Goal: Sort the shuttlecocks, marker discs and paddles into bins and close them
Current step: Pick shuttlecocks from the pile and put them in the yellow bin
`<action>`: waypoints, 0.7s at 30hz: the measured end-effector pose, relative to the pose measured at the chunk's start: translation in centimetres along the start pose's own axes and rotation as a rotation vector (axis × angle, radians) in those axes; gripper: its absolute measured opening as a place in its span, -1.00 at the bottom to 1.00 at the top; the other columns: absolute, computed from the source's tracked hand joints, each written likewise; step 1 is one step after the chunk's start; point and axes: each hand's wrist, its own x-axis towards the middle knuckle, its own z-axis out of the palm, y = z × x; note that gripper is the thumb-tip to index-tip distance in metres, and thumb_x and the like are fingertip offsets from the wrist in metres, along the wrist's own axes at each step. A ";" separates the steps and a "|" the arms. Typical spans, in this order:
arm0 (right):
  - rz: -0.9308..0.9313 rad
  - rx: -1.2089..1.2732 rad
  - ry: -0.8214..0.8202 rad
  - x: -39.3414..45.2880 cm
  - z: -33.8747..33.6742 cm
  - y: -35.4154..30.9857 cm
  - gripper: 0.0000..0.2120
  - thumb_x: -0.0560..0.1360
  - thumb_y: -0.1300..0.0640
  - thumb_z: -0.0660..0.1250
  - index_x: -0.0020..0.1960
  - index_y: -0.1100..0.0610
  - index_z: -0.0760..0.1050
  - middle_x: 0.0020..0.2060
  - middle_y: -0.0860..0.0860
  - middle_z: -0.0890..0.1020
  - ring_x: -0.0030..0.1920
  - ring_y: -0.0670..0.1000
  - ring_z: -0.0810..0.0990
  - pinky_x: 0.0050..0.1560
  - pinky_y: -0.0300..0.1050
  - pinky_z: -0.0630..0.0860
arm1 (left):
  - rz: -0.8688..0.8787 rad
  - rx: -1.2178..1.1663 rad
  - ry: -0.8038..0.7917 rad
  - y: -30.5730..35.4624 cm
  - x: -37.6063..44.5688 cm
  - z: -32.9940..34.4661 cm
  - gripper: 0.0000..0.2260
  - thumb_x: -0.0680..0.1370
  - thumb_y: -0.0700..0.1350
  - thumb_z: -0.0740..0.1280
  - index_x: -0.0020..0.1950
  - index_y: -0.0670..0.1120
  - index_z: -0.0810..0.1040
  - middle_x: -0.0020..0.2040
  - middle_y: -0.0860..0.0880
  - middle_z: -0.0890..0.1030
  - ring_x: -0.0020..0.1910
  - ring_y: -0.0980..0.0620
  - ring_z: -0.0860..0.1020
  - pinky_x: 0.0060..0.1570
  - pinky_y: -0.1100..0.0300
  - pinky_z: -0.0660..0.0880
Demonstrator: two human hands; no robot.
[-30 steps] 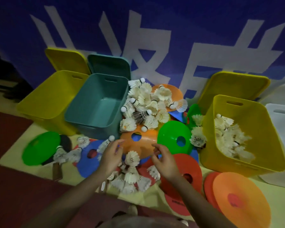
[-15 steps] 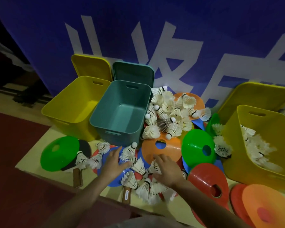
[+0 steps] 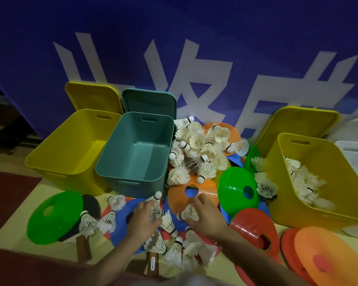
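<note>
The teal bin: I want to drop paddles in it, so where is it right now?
In the head view, the teal bin stands left of centre, open and empty, between the empty yellow bin and the shuttlecock pile.

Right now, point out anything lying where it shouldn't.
One paddle lies half buried under a green disc and shuttlecocks. The teal bin holds nothing visible.
</note>
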 end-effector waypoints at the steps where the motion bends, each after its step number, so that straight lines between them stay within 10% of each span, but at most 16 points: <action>1: 0.007 0.053 0.028 -0.2 -0.4 0.2 -0.44 0.44 -0.14 0.34 0.38 0.01 0.34 0.16 -0.01 0.37 0.10 0.03 0.47 -0.08 -0.18 0.36 | 0.002 0.008 0.018 0.2 0.0 -0.2 -0.45 0.46 0.08 0.41 0.40 0.01 0.34 0.30 -0.04 0.42 0.27 -0.04 0.41 0.16 0.09 0.45; 13: 0.201 0.511 0.296 -3.0 -1.6 3.0 -0.53 0.45 -0.01 0.44 0.31 -0.02 0.41 0.12 -0.08 0.39 0.03 -0.23 0.49 0.03 -0.20 0.51 | 0.014 -0.347 0.158 5.1 -1.1 -3.5 -0.53 0.42 -0.01 0.48 0.29 0.05 0.44 0.12 0.03 0.39 0.12 -0.01 0.49 0.09 0.05 0.51; 21: 0.306 0.598 0.496 -5.2 -2.7 5.8 -0.56 0.43 0.00 0.46 0.27 -0.08 0.43 0.10 -0.06 0.44 0.09 -0.03 0.51 0.09 0.00 0.54 | 0.179 -0.543 0.039 12.4 -1.1 -1.0 -0.53 0.38 0.11 0.45 0.26 0.18 0.43 0.18 0.04 0.47 0.12 0.10 0.51 0.14 0.01 0.52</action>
